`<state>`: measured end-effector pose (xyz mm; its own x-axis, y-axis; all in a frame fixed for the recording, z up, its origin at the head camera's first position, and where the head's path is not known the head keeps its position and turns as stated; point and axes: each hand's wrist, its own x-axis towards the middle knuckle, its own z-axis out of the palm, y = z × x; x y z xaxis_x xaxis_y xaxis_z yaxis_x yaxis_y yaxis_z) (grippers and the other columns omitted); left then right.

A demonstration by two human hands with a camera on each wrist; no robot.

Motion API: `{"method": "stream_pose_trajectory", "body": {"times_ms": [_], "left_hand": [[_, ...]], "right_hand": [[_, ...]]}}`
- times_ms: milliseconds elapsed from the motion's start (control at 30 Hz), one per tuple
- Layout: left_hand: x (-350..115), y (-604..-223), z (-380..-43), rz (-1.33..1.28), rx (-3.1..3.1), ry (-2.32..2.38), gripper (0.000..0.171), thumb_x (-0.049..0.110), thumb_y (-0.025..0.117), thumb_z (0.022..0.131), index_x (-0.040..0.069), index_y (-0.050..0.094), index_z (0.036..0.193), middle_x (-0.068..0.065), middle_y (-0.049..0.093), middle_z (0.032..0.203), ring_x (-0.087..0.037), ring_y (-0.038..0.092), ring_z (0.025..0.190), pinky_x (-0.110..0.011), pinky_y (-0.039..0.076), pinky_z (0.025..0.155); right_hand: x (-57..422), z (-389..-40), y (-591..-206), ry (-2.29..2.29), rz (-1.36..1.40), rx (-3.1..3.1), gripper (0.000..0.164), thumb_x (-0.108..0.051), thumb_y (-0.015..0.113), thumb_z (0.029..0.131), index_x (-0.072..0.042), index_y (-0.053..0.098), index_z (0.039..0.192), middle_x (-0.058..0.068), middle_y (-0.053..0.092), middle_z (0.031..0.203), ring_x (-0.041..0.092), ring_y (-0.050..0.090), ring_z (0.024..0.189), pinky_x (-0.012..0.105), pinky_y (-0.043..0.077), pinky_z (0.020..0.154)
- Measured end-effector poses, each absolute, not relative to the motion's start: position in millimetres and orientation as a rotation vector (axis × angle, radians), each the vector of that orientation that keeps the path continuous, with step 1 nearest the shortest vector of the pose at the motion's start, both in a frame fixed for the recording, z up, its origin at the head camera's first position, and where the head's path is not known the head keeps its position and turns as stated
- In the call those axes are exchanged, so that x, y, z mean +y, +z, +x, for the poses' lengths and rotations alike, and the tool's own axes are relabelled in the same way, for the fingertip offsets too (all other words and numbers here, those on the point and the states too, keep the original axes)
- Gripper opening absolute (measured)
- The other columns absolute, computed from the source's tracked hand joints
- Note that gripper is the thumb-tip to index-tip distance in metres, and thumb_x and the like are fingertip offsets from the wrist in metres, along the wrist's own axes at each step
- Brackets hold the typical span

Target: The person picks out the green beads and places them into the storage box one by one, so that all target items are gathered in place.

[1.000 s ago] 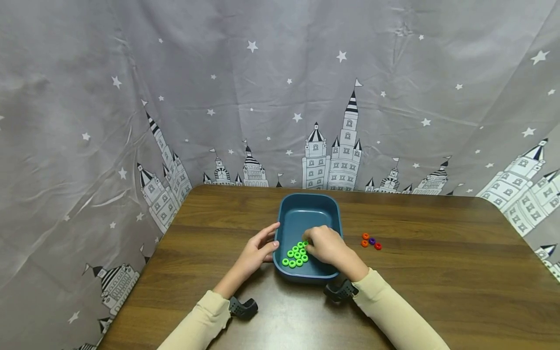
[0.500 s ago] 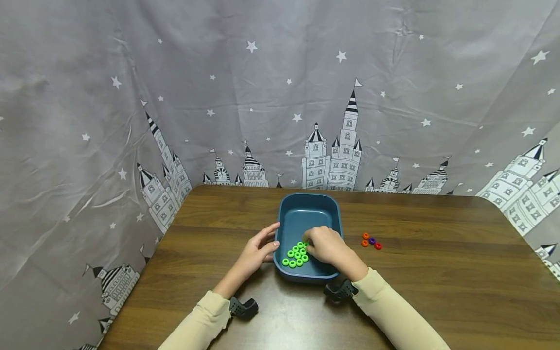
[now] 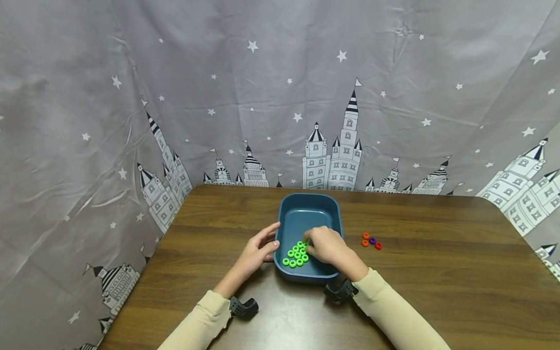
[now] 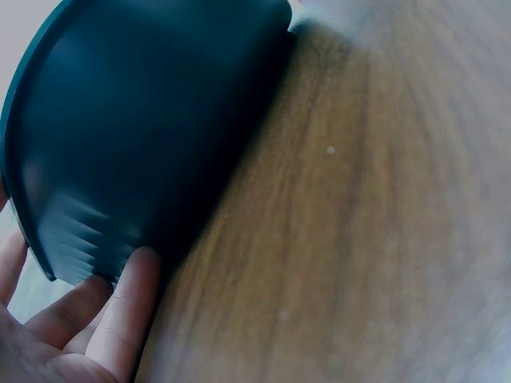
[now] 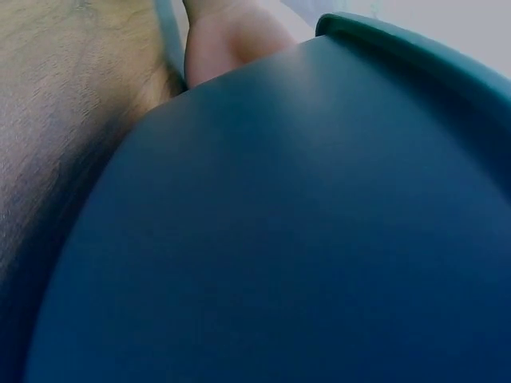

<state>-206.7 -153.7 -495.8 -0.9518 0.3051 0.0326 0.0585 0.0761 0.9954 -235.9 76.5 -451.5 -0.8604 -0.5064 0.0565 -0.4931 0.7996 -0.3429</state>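
A dark blue plastic bin (image 3: pixel 308 200) stands on the wooden table. Several green ring-shaped beads (image 3: pixel 292 264) lie inside it, near the front left, in a rough triangle. My left hand (image 3: pixel 255 250) rests against the bin's left wall, thumb near the rim; in the left wrist view its fingers (image 4: pixel 132 307) touch the outer wall. My right hand (image 3: pixel 325 243) reaches into the bin, its bent index finger and thumb at a green bead at the group's far right corner. The fingertips are partly hidden. In the right wrist view, the bin's outer wall (image 5: pixel 263 215) fills most of the picture.
To the right of the bin, on the wooden table (image 3: pixel 437 272), lie two orange beads (image 3: pixel 365 239), a purple bead (image 3: pixel 372 241) and a red bead (image 3: pixel 378 246). A grey curtain (image 3: pixel 262 97) printed with castles and stars hangs behind the table.
Both hands and the bin stay in place. The green beads have shifted barely, if at all.
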Motion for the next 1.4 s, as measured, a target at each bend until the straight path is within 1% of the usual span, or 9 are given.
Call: {"method": "stream_pose_trajectory", "body": {"times_ms": [167, 400, 833, 1000, 1200, 1400], "left_hand": [[-154, -496, -207, 0.372, 2.161, 1.98, 0.056, 0.014, 0.054, 0.105, 0.008, 0.036, 0.158, -0.034, 0.042, 0.153, -0.042, 0.057, 0.127, -0.035, 0.064, 0.084], [-156, -497, -207, 0.369, 2.174, 1.965, 0.057, 0.015, 0.054, 0.105, 0.008, 0.035, 0.158, -0.034, 0.042, 0.153, -0.044, 0.056, 0.129, -0.036, 0.064, 0.085], [-157, -496, -207, 0.37, 2.172, 1.968, 0.057, 0.014, 0.053, 0.105, 0.008, 0.035, 0.158, -0.034, 0.042, 0.153, -0.046, 0.055, 0.13, -0.037, 0.064, 0.085], [-156, -496, -208, 0.372, 2.17, 1.969, 0.057, 0.015, 0.053, 0.105, 0.008, 0.035, 0.158, -0.034, 0.042, 0.153, -0.045, 0.056, 0.129, -0.036, 0.064, 0.085], [-155, -497, -209, 0.39, 2.148, 1.971, 0.058, 0.014, 0.054, 0.105, 0.007, 0.034, 0.158, -0.034, 0.042, 0.153, -0.043, 0.057, 0.127, -0.034, 0.064, 0.084], [-157, -496, -208, 0.395, 2.164, 1.944, 0.058, 0.014, 0.054, 0.104, 0.007, 0.034, 0.158, -0.035, 0.041, 0.153, -0.043, 0.059, 0.125, -0.036, 0.064, 0.084]], "right_hand": [[77, -236, -451, -0.554, -0.809, 2.957, 0.014, -0.01, 0.075, 0.084, -0.01, 0.079, 0.097, 0.001, 0.074, 0.083, 0.014, 0.062, 0.072, 0.037, 0.055, 0.063], [76, -235, -452, -0.56, -0.824, 2.975, 0.014, -0.008, 0.075, 0.083, -0.01, 0.079, 0.097, 0.003, 0.076, 0.086, 0.018, 0.067, 0.077, 0.041, 0.058, 0.068], [74, -236, -451, -0.594, -0.808, 2.95, 0.013, -0.008, 0.076, 0.085, -0.009, 0.079, 0.098, 0.003, 0.077, 0.088, 0.016, 0.066, 0.077, 0.041, 0.059, 0.07], [75, -237, -451, -0.631, -0.815, 2.958, 0.014, -0.008, 0.075, 0.085, -0.009, 0.079, 0.098, 0.002, 0.075, 0.081, 0.013, 0.063, 0.072, 0.036, 0.057, 0.066], [81, -237, -446, -0.914, -0.893, 2.968, 0.015, -0.009, 0.073, 0.088, -0.004, 0.079, 0.101, 0.004, 0.077, 0.085, 0.012, 0.066, 0.074, 0.028, 0.057, 0.066], [91, -235, -437, -1.14, -0.875, 3.009, 0.017, -0.012, 0.073, 0.09, -0.002, 0.078, 0.103, 0.005, 0.075, 0.087, 0.009, 0.059, 0.07, 0.021, 0.051, 0.062]]}}
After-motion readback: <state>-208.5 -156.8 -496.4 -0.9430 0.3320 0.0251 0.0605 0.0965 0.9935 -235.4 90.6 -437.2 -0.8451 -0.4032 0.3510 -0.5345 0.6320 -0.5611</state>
